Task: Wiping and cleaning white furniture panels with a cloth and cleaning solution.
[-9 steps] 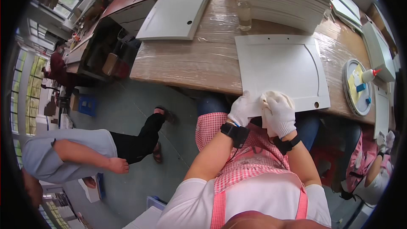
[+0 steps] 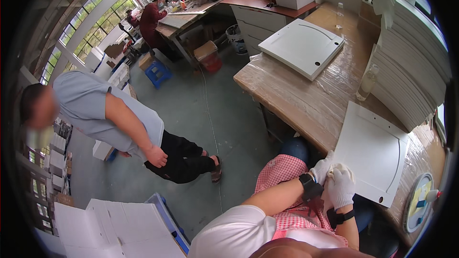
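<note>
A white panel (image 2: 369, 150) with a curved groove and a round hole lies on the plastic-wrapped table, in front of me. My gloved left hand (image 2: 322, 168) grips its near left corner. Close beside it, my gloved right hand (image 2: 342, 188) is closed around a crumpled cream cloth (image 2: 345, 168) and presses it to the panel's near edge. Much of the cloth is hidden under the fingers. Both hands wear white knit gloves, and dark bands circle both wrists.
Farther along the table (image 2: 282, 91) lies another thick white panel (image 2: 303, 45). A clear bottle (image 2: 368, 83) stands by a tall stack of white panels (image 2: 409, 62). At right is a round lid (image 2: 412, 210) with a glue bottle. A person in grey (image 2: 110, 114) stands at left.
The view has swung left, so the table and my hands sit farther right in it. Both hands stay at the panel's near edge, the right one still with the cloth.
</note>
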Demonstrator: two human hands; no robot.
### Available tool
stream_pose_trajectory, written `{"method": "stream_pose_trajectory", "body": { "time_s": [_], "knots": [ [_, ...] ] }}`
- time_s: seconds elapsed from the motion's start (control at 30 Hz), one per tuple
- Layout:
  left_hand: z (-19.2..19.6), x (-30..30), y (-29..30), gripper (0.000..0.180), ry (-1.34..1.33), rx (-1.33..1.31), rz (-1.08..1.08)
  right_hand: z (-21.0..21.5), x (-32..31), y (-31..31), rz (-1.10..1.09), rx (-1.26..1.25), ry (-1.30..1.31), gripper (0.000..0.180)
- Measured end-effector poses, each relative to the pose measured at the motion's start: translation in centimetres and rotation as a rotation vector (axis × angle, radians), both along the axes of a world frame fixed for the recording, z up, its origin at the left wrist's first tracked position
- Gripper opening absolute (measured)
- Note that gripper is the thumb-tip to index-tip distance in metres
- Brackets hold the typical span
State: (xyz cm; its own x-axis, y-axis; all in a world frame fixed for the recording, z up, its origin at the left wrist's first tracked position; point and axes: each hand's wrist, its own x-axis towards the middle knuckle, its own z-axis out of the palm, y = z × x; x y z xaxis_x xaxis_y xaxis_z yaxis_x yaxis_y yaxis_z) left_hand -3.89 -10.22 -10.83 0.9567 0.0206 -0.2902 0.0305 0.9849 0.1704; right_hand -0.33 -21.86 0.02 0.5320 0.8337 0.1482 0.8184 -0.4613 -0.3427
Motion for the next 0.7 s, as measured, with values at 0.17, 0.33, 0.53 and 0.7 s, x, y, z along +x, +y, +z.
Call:
{"method": "stream_pose_trajectory", "body": {
  "time_s": [0.17, 0.33, 0.53, 0.7],
  "knots": [
    [0.1, -0.7, 0.9, 0.054, 0.402, 1.689, -0.114, -0.7, 4.4, 5.4, -0.064, 0.013, 0.112, 0.026],
    [-1.3, 0.4, 0.6, 0.049, 0.183, 0.092, 0.044, 0.9, 1.9, 3.2, 0.030, -0.178, 0.018, 0.022],
    [1.3, 0.4, -0.2, 0.057, 0.103, -0.015, 0.089, 1.9, 5.7, 7.5, -0.168, -0.243, 0.139, 0.027],
    [-8.3, 3.6, -0.4, 0.057, -0.006, 0.409, 0.188, 0.3, 4.5, 7.1, -0.072, -0.238, -0.008, 0.027]
  ]
}}
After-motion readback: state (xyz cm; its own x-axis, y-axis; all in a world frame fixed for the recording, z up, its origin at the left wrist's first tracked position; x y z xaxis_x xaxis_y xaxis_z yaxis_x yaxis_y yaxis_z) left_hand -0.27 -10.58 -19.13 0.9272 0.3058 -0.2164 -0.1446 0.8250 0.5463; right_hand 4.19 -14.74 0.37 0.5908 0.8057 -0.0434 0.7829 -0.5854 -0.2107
